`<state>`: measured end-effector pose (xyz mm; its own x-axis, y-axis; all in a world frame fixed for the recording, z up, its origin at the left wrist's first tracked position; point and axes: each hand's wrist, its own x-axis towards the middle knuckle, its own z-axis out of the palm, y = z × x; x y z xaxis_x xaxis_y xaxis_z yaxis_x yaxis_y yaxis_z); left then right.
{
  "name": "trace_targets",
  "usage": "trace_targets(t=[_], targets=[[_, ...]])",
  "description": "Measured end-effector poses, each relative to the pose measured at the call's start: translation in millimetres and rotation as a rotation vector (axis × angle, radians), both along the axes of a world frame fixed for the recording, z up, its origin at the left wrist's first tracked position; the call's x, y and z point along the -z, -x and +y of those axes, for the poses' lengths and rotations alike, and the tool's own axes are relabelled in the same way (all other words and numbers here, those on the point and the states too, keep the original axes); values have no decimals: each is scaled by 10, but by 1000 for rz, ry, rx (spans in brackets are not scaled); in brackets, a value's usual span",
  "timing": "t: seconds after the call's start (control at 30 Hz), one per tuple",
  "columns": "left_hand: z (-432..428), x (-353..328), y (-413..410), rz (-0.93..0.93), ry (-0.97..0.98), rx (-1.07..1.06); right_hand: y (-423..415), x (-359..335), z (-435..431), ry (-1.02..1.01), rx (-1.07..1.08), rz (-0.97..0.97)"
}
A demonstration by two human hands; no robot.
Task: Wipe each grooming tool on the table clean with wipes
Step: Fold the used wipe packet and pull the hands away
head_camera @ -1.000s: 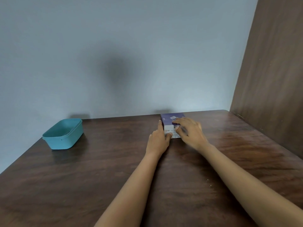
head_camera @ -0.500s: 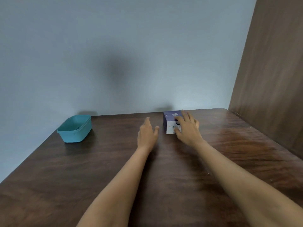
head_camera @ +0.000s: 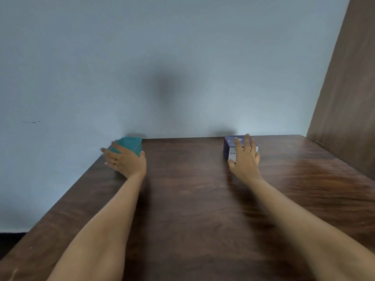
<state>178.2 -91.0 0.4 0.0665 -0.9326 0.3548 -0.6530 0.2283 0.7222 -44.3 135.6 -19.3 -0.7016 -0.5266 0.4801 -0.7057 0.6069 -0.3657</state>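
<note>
The left hand (head_camera: 126,162) was spread against the near side of the teal container (head_camera: 132,145) at the far left edge of the surface (head_camera: 192,199). The right hand (head_camera: 244,161) lay flat — fingers straight — on the purple-and-white box (head_camera: 228,146), well apart from the container.

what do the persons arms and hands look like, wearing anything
The left forearm and the right forearm are bare, with no sleeves, watch or bracelet in view. The left hand wears a thin gold-coloured ring on one finger. The right hand shows no ring. Neither hand is gloved.
</note>
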Motion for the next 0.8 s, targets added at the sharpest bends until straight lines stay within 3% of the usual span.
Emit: trace_targets(t=[0.2,0.43,0.8], targets=[[-427,26,-251,83,-124,65,75,39,-69,22,100,-55],[-667,112,-177,176,-107,164,252,95,-107,16,144,-142],[-32,154,318,262,-68,107,227,133,-119,143,106,-208]])
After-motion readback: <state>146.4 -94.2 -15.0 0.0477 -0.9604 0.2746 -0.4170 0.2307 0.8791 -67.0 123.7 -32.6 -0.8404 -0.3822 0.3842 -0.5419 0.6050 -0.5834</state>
